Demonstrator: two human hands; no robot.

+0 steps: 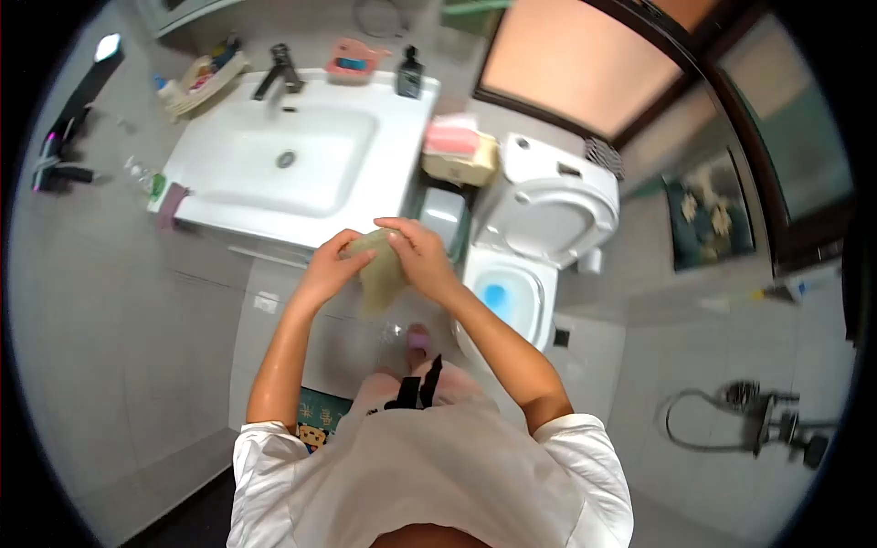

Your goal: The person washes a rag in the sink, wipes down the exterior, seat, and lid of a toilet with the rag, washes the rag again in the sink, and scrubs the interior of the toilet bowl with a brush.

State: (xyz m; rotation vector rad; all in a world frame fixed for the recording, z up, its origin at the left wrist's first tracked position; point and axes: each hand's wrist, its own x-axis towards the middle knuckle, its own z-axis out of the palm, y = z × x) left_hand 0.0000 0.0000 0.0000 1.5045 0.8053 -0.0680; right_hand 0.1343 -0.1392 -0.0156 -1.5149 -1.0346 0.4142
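1. Here we are at the white, rectangular washbasin counter [391,151], and both bare hands are on the same thing: a limp, pale olive-green cloth [384,283].
2. Where is it? Up in the air just off the counter's front edge, near the front right corner, its lower part dangling above the grey tiled floor.
3. The left hand [332,267] has the cloth's upper left side, thumb and fingers closed in a pinch, very little gap there.
4. Over to the right hand [418,256]: thumb and curled fingers nipped onto the upper right side, so the cloth hangs between the two.
5. Along the counter's back edge, a dark metal tap [283,71] stands over the basin, then a pink whale-shaped holder [356,60], and at the back right corner a dark pump bottle [410,78].
6. Back left corner: a cream, boat-shaped tray [208,94] loaded with small items. Front left corner: a mauve folded cloth [172,206] drapes over the edge, a clear bottle with green contents [148,179] near it.
7. Beyond the right edge, a cream box [464,172] carries a pink packet [452,137], beside the white toilet [546,285], lid raised, blue water inside.
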